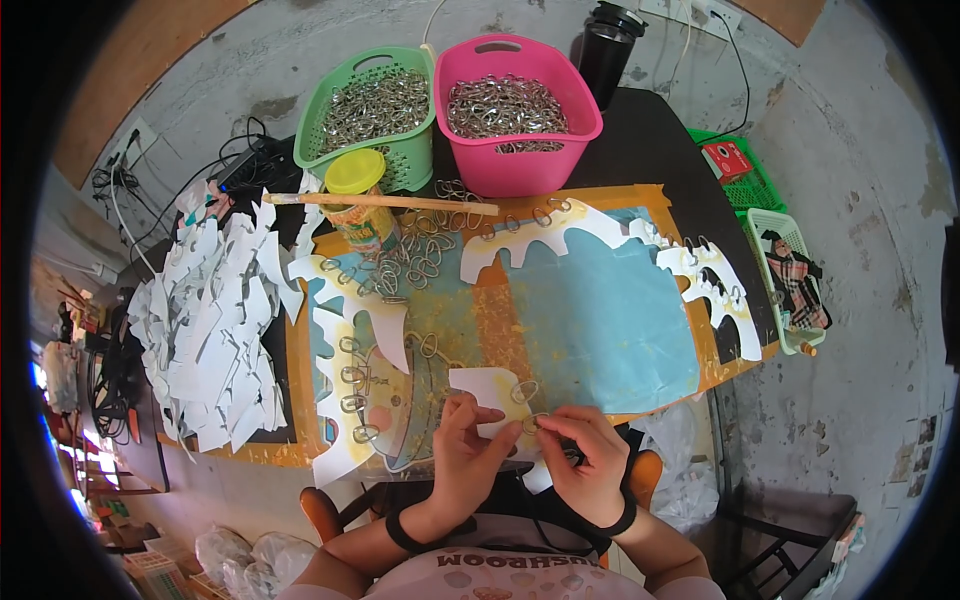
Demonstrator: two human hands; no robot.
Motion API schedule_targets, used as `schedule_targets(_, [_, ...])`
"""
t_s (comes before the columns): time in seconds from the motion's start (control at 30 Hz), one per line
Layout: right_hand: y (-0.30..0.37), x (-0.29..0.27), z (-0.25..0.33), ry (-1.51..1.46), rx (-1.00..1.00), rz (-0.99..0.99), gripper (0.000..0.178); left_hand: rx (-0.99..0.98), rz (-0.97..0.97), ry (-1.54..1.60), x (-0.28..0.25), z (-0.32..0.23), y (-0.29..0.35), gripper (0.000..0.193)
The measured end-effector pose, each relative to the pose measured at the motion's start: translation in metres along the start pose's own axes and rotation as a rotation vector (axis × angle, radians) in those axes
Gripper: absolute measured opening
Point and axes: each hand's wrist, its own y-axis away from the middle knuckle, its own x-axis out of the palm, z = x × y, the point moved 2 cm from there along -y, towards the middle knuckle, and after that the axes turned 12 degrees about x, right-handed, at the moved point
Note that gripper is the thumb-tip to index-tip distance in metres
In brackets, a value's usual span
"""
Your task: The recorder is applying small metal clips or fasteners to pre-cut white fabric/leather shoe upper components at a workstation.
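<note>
My left hand [470,445] holds a white cut-out piece [485,385] with yellowish, glue-like stains along its edge, thumb and fingers closed at its lower part. One oval metal ring [525,391] sits at that piece's right edge. Just below it, my right hand [585,455] pinches another metal ring [533,423] against the same edge, close to my left thumb. More scalloped white strips with metal rings along them lie around the mat: a left strip [338,440], a top strip [530,238] and a right strip [735,310]. The fingers partly hide the held piece's lower end.
Loose rings [425,250] lie beside a yellow-lidded jar [360,215] with a wooden stick [400,203] across it. Behind stand a green basket [315,120] and a pink basket [520,170] full of rings, plus a black tumbler [608,55]. White pieces [215,330] are heaped left.
</note>
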Motion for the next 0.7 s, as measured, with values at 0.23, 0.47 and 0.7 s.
schedule_targets(0.23, [-0.0004, -0.0003, 0.0012, 0.008, -0.009, 0.003, 0.021, -0.008, 0.007, -0.049, 0.0, -0.003, -0.0012, 0.019])
schedule_targets(0.47, [0.0018, 0.0011, -0.0014, 0.024, -0.017, -0.016, 0.021, -0.031, 0.017, -0.038, -0.0003, -0.002, 0.0003, 0.02])
schedule_targets(0.7, [0.0013, 0.0022, 0.0009, 0.065, 0.003, -0.06, 0.02, -0.056, 0.041, 0.115, 0.0055, -0.0075, 0.0003, 0.035])
